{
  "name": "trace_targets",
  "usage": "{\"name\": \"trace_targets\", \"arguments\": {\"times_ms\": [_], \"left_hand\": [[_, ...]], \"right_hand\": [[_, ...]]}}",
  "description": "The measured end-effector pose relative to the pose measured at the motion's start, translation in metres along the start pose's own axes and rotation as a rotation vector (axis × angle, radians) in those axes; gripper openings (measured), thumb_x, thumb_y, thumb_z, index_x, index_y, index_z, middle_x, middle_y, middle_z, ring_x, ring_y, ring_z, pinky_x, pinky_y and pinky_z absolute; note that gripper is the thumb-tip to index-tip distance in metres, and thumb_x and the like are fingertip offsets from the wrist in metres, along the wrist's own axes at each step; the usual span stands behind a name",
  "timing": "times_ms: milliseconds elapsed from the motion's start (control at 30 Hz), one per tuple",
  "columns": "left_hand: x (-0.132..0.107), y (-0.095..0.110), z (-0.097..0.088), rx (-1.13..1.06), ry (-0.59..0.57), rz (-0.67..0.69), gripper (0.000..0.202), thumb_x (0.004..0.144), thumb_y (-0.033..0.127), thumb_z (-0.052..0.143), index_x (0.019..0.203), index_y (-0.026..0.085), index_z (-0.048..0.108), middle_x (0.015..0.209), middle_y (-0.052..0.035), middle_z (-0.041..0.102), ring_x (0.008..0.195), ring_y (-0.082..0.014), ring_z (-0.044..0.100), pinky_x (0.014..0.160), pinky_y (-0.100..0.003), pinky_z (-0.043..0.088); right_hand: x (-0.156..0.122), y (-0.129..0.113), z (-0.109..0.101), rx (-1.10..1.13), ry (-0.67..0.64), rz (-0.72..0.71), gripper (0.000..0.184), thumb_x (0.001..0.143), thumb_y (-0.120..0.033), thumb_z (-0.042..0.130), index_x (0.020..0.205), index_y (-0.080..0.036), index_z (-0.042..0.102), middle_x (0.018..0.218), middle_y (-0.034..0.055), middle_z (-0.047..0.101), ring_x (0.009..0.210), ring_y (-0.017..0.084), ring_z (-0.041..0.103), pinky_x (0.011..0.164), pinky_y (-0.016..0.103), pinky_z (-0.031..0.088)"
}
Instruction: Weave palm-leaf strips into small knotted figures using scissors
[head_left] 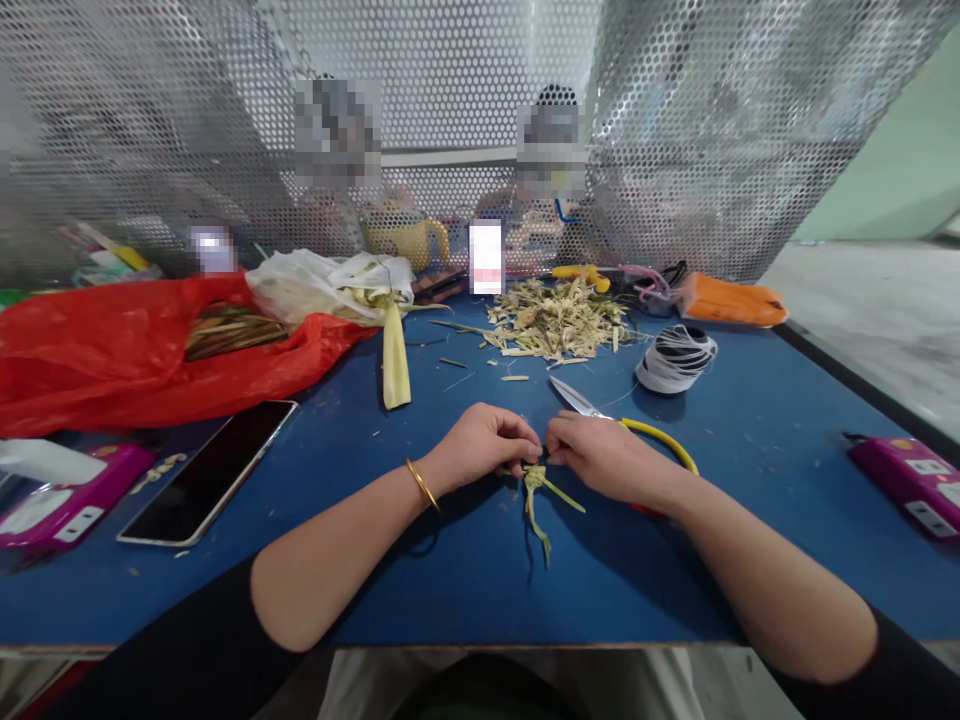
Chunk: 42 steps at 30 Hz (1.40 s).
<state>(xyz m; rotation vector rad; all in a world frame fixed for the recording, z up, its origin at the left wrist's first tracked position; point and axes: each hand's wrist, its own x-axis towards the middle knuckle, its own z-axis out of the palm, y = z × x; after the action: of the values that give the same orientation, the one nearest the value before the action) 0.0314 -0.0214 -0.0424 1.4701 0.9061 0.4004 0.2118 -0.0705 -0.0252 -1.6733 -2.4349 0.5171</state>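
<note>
Just in front of me a small knotted piece of pale green leaf strips (pixel 534 478) hangs with its loose ends pointing towards me. My left hand (pixel 487 440) pinches it at its upper left side. Close by on the right, the fingertips of my right hand (pixel 596 452) are pressed together near its top; what they pinch is too small to make out. Scissors (pixel 577 398) with yellow handles lie beneath and behind my right hand, blades pointing to the far left. A spool of white thread (pixel 675 362) stands beyond them on the right.
A heap of dry leaf scraps (pixel 562 322) lies at the back, beside a hanging leaf strip (pixel 395 355). Red plastic (pixel 150 355), a phone (pixel 214 470) and a purple pack (pixel 101 495) are left; an orange pack (pixel 731 300) and another purple pack (pixel 911 480) right. Perforated metal (pixel 465 90) stands behind.
</note>
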Motion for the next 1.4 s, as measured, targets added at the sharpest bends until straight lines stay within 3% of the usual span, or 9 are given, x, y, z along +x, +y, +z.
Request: {"name": "trace_targets", "arguments": {"times_ms": [200, 400, 733, 833, 1033, 1233, 1300, 1400], "left_hand": [[0.0, 0.0, 0.0, -0.006, 0.009, -0.009, 0.005, 0.071, 0.016, 0.068, 0.073, 0.012, 0.068, 0.058, -0.0001, 0.063, 0.046, -0.0076, 0.058, 0.04, -0.015, 0.038], [0.0, 0.001, 0.0, -0.017, 0.017, -0.027, 0.005, 0.072, 0.017, 0.069, 0.074, 0.012, 0.069, 0.057, -0.0007, 0.064, 0.046, -0.0078, 0.058, 0.041, -0.016, 0.038], [0.0, 0.002, 0.0, -0.018, 0.017, -0.056, 0.008, 0.068, 0.017, 0.07, 0.072, 0.011, 0.069, 0.058, -0.0017, 0.064, 0.048, -0.0088, 0.058, 0.042, -0.017, 0.039], [-0.001, 0.003, 0.0, 0.002, 0.002, -0.048, 0.007, 0.067, 0.017, 0.07, 0.069, 0.011, 0.068, 0.056, -0.0011, 0.063, 0.048, -0.0087, 0.058, 0.044, -0.017, 0.039], [-0.002, 0.001, 0.002, 0.017, 0.006, -0.011, 0.007, 0.068, 0.016, 0.067, 0.064, 0.013, 0.063, 0.052, 0.0029, 0.058, 0.045, -0.0071, 0.054, 0.043, -0.016, 0.038], [-0.003, 0.001, 0.004, -0.022, -0.004, 0.021, 0.008, 0.071, 0.015, 0.063, 0.065, 0.012, 0.06, 0.053, 0.0032, 0.057, 0.045, -0.0053, 0.052, 0.044, -0.015, 0.036], [-0.003, 0.001, 0.004, -0.055, -0.012, 0.017, 0.005, 0.072, 0.015, 0.062, 0.069, 0.012, 0.06, 0.056, 0.0024, 0.058, 0.046, -0.0052, 0.052, 0.045, -0.015, 0.036], [-0.002, 0.0, 0.003, -0.08, -0.028, 0.013, 0.006, 0.074, 0.018, 0.062, 0.072, 0.013, 0.059, 0.061, 0.0009, 0.061, 0.048, -0.0054, 0.053, 0.045, -0.015, 0.036]], "right_hand": [[-0.001, -0.002, -0.005, 0.241, 0.003, 0.1, 0.013, 0.082, -0.012, 0.05, 0.073, -0.021, 0.051, 0.06, -0.0031, 0.057, 0.057, 0.011, 0.051, 0.053, 0.022, 0.029], [0.002, 0.0, 0.005, 0.585, 0.08, 0.077, 0.014, 0.077, -0.011, 0.055, 0.085, -0.021, 0.048, 0.067, -0.0059, 0.061, 0.055, 0.01, 0.06, 0.055, 0.021, 0.041], [0.007, -0.002, 0.01, 0.691, 0.146, 0.117, 0.02, 0.074, -0.01, 0.056, 0.087, -0.021, 0.046, 0.066, -0.0055, 0.061, 0.053, 0.01, 0.059, 0.054, 0.022, 0.045], [0.006, -0.007, 0.01, 0.648, 0.181, 0.108, 0.019, 0.073, -0.009, 0.055, 0.085, -0.021, 0.046, 0.066, -0.0048, 0.062, 0.055, 0.01, 0.06, 0.054, 0.021, 0.043], [0.004, -0.016, 0.007, 0.351, 0.262, 0.052, 0.014, 0.075, -0.01, 0.055, 0.082, -0.021, 0.051, 0.069, -0.0035, 0.064, 0.061, 0.011, 0.057, 0.055, 0.021, 0.035], [0.003, -0.004, 0.002, 0.461, 0.31, 0.073, 0.009, 0.077, -0.015, 0.057, 0.08, -0.021, 0.051, 0.064, -0.0052, 0.059, 0.058, 0.011, 0.056, 0.056, 0.021, 0.037], [0.002, 0.003, -0.004, 0.336, 0.351, 0.117, 0.007, 0.079, -0.013, 0.055, 0.081, -0.02, 0.056, 0.067, -0.0028, 0.06, 0.061, 0.013, 0.057, 0.059, 0.023, 0.038], [0.0, 0.01, -0.009, 0.075, 0.345, 0.167, 0.023, 0.077, -0.005, 0.052, 0.086, -0.02, 0.067, 0.087, 0.004, 0.065, 0.076, 0.017, 0.059, 0.067, 0.026, 0.038]]}}
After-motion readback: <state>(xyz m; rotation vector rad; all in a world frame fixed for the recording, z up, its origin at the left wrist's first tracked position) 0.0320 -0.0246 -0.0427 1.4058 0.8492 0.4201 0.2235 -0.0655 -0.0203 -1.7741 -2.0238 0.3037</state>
